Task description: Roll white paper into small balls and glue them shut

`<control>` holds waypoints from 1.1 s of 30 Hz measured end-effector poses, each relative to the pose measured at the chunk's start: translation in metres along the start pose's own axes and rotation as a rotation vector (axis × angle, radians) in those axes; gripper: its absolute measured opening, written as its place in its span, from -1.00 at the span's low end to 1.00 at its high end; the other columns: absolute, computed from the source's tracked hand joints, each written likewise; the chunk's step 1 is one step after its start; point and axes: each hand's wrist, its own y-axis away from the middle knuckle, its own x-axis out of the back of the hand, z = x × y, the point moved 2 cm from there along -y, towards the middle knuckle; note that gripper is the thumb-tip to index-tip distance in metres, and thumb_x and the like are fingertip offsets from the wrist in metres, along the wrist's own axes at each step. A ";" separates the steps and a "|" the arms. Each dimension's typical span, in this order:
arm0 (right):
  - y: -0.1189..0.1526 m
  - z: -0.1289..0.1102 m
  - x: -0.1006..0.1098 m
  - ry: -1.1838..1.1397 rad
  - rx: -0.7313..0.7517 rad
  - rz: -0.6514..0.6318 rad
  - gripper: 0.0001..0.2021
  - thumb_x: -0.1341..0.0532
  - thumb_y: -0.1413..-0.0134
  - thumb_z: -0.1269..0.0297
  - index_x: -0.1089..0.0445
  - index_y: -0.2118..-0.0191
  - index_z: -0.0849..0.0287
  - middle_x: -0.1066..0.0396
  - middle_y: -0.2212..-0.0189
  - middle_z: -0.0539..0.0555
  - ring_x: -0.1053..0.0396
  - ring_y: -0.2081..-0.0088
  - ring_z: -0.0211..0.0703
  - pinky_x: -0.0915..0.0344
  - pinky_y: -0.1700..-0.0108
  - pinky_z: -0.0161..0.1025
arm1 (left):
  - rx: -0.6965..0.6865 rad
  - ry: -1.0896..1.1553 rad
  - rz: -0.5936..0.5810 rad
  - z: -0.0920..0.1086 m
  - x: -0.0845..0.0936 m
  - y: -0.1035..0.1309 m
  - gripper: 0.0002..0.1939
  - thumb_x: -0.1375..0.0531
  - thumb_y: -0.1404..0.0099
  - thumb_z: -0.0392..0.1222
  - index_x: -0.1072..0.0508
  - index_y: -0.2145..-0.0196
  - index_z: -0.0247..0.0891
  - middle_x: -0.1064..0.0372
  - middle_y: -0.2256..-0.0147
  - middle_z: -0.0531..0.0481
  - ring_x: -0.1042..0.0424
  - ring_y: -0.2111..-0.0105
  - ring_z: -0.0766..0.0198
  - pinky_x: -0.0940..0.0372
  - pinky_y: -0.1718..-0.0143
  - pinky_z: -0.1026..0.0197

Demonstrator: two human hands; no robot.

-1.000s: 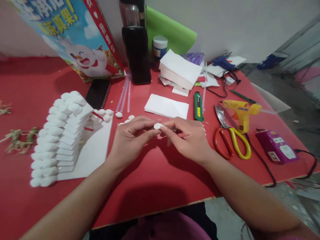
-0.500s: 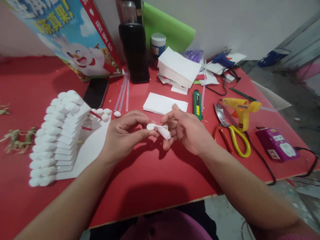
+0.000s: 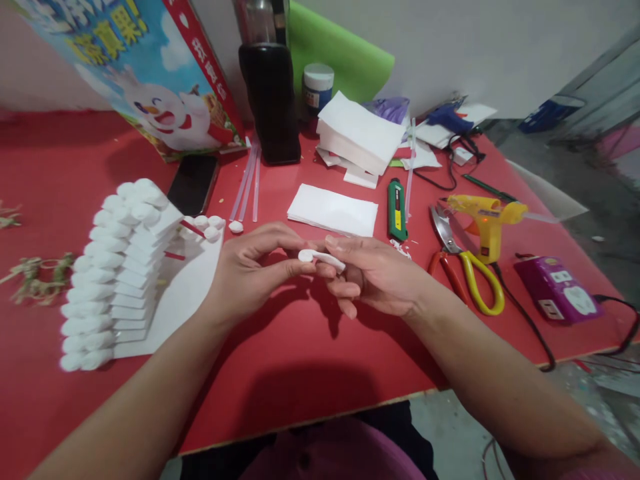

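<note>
the small white roll [image 3: 306,256] is at the centre of the view, above the red table [image 3: 320,360], its loose tail pointing to about four o'clock. the coil could spring open or wind crooked if the left hand's [image 3: 240,283] pinch slackens or the tail slants; too hard a squeeze could flatten it. the left thumb and fingertips pinch the coil from nine o'clock. the right hand [image 3: 385,273] comes in from three, thumb by the tail, lower fingers curled and slightly parted beneath; whether they grip it, i cannot tell. both forearms slope in from below. farther out, the folded white paper [image 3: 333,210] lies towards one o'clock, the green cutter [image 3: 397,210] near two, the shears [image 3: 480,283] near three, and the white layered piece [image 3: 95,277] around nine.
</note>
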 end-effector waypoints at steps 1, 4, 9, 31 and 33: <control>0.000 -0.001 0.000 0.020 0.017 0.009 -0.73 -0.39 -0.27 0.09 -0.49 0.26 0.22 -0.30 0.43 -0.10 -0.12 0.61 -0.45 -0.50 0.60 -0.37 | 0.003 -0.004 0.010 0.000 0.000 0.000 -0.89 -0.51 -0.18 -0.21 -0.69 0.32 -0.12 -0.57 0.32 0.02 -0.53 0.31 0.19 -0.44 0.23 0.12; 0.001 -0.002 0.001 0.097 0.067 0.033 -0.72 -0.43 -0.22 0.08 -0.55 0.22 0.24 -0.27 0.41 -0.09 -0.13 0.59 -0.46 -0.53 0.57 -0.34 | 0.046 -0.024 0.024 0.000 0.000 0.001 -0.89 -0.51 -0.19 -0.21 -0.69 0.31 -0.10 -0.59 0.29 0.01 -0.55 0.29 0.17 -0.45 0.19 0.10; 0.003 -0.003 0.004 0.274 0.122 0.076 -0.70 -0.39 -0.26 0.04 -0.58 0.27 0.22 -0.21 0.47 -0.08 -0.17 0.56 -0.41 -0.50 0.54 -0.33 | 0.059 -0.050 0.028 0.000 0.000 0.002 -0.90 -0.50 -0.19 -0.21 -0.70 0.31 -0.11 -0.59 0.31 0.01 -0.55 0.30 0.19 -0.45 0.20 0.13; 0.016 -0.003 -0.014 1.549 0.720 0.380 -0.75 -0.17 -0.47 0.33 -0.56 0.25 0.23 -0.51 0.38 0.06 -0.42 0.33 -0.20 -0.24 0.25 -0.25 | 0.219 -0.026 0.049 0.003 -0.007 0.005 -0.88 -0.52 -0.16 -0.14 -0.69 0.36 -0.15 -0.55 0.36 0.04 -0.50 0.35 0.25 -0.41 0.29 0.21; 0.017 0.000 -0.016 1.579 0.833 0.443 -0.80 -0.21 -0.43 0.37 -0.58 0.22 0.25 -0.54 0.38 0.07 -0.44 0.36 -0.21 -0.26 0.26 -0.26 | 0.240 -0.005 0.058 0.004 -0.008 0.005 -0.87 -0.52 -0.16 -0.15 -0.68 0.37 -0.16 -0.54 0.37 0.04 -0.50 0.37 0.27 -0.42 0.31 0.23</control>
